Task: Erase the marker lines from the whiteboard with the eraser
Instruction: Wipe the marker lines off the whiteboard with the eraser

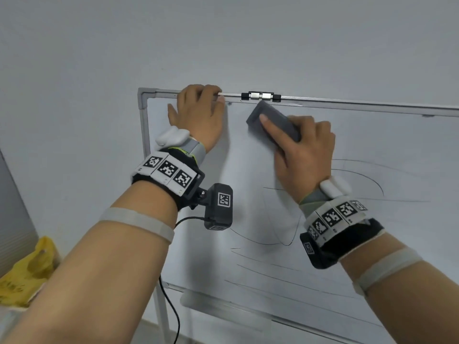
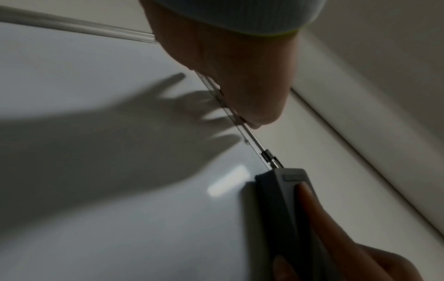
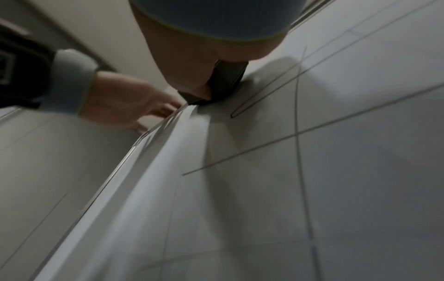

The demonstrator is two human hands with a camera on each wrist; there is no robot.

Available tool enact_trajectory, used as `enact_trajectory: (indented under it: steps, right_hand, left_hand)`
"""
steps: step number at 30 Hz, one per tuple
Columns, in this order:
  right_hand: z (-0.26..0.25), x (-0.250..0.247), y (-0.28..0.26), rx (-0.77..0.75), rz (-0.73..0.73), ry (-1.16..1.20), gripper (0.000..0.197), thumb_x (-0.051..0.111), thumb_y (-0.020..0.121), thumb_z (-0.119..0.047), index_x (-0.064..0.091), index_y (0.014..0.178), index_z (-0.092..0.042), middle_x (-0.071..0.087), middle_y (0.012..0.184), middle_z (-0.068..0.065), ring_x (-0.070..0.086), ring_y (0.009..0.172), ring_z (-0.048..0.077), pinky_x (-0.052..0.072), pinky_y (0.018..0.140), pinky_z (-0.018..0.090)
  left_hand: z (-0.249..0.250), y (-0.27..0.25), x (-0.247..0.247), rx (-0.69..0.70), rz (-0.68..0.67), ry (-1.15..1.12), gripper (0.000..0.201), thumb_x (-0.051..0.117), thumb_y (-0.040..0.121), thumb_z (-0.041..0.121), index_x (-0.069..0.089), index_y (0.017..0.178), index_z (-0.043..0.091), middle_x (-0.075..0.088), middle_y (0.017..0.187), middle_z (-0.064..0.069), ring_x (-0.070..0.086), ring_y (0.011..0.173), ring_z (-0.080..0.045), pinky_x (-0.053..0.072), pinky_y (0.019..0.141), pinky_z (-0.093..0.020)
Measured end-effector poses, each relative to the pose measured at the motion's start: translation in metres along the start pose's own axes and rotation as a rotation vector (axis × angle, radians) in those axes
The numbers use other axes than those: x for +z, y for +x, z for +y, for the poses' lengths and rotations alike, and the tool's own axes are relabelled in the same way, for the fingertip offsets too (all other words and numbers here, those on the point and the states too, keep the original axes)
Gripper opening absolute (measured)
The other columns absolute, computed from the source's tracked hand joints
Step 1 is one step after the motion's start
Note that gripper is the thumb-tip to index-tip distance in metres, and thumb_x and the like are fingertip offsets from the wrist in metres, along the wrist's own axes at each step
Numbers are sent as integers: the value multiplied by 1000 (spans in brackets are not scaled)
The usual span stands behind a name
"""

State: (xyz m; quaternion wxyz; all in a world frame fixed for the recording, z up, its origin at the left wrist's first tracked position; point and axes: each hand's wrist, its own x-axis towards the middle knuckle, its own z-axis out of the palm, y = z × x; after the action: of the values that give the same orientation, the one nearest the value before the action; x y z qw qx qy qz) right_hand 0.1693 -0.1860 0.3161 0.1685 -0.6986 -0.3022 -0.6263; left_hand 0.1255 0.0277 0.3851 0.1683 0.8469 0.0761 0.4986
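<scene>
The eraser (image 1: 273, 124) is held in the right hand (image 1: 308, 157), grip wrapped round its grey body with the forefinger laid flat along the back; its felt face is pressed to the whiteboard (image 1: 372, 150) just under the top frame rail (image 1: 347, 105), beside the metal clip (image 1: 260, 96). The left hand (image 1: 198, 112) is hooked over the same rail near the corner, fingers curled over the top edge and the thumb lying against the board face, so the board is steadied.

Marker lines (image 1: 360, 177) are seen below and to the outer side of the eraser grip: long arcs beneath the right wrist, a loop lower down, several slanted strokes near the bottom rail. In the right wrist view crossing lines (image 3: 298, 133) are seen close under the eraser (image 3: 223, 83). Most of the erasing is judged not yet done.

Risks, as judged:
- The eraser may be knocked against the clip or rail, being so close above the grip.
- The board stands on a leg (image 1: 161, 314); it may be rocked if the steadying hold is slackened during hard strokes.
- Ink may be smeared by the right wrist band if it is dragged over unwiped lines.
- The cable (image 1: 171, 306) hanging from the left wrist unit may be snagged.

Containers: a yellow bag (image 1: 27, 271) is noted far below the left grip; its contents cannot be told. The tray (image 1: 223, 309) at the bottom rail is blurred; nothing can be made out in it.
</scene>
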Motion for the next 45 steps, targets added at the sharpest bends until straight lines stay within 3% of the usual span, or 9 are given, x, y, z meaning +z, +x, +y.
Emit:
enact_trajectory:
  steps: [10,19,23,25,28,32,35,39,45]
  right_hand:
    - [-10,-6,-141,-345,-374,68,74,71,78,-5,56,142,-38,62,119,4,51,93,26,41,85,38]
    - [38,-46,-54,513,161,15,68,70,86,-17,47,149,-28,48,111,19,45,97,31,43,82,42]
    - [22,-30,-63,628,-11,74,35,63,92,-44,68,120,-24,49,89,5,36,81,16,31,75,28]
    - [1,-24,-73,438,-202,168,28,67,91,-43,63,109,-21,53,85,6,44,78,22,39,72,37]
    - [-2,-19,-104,-78,-429,91,73,69,69,-1,44,133,-25,57,98,13,49,85,30,43,75,41]
    - [31,-45,-77,305,-234,134,24,59,96,-37,71,117,-33,61,88,-2,55,84,23,47,81,40]
    - [84,-72,-71,665,77,69,32,59,96,-42,67,124,-31,54,91,-8,49,87,18,51,89,40]
    - [94,-73,-85,783,285,-40,71,68,88,-17,40,152,-22,44,110,21,36,100,23,43,89,41]
    - [53,-46,-116,234,-203,88,48,67,92,-25,61,138,-31,52,97,3,43,85,19,43,78,40]
  left_hand:
    - [25,6,6,-84,35,49,46,30,99,53,58,116,21,56,129,-1,40,137,-22,16,119,-54]
    - [102,2,14,282,-168,116,45,23,102,50,60,126,40,66,115,5,44,128,-29,12,121,-49]
    - [115,-5,25,311,-205,92,42,26,104,47,62,123,41,63,122,6,43,123,-29,30,104,-38]
    - [112,-4,26,252,-191,74,40,28,104,44,64,122,38,64,123,6,44,123,-30,32,102,-36]
    - [115,-4,23,228,-184,71,42,28,105,42,66,119,30,66,120,2,48,120,-31,31,103,-37]
    - [119,-11,27,229,-131,65,37,29,103,43,62,108,27,66,108,6,49,116,-30,27,112,-44]
    - [129,-13,36,183,-137,36,33,30,102,45,57,103,26,59,97,11,48,117,-30,20,118,-48]
    - [127,-15,42,139,-123,12,30,33,100,44,54,103,23,62,99,11,44,121,-30,8,122,-50]
    - [136,-12,49,82,-126,34,40,27,96,57,52,100,25,66,104,9,42,122,-31,14,119,-54]
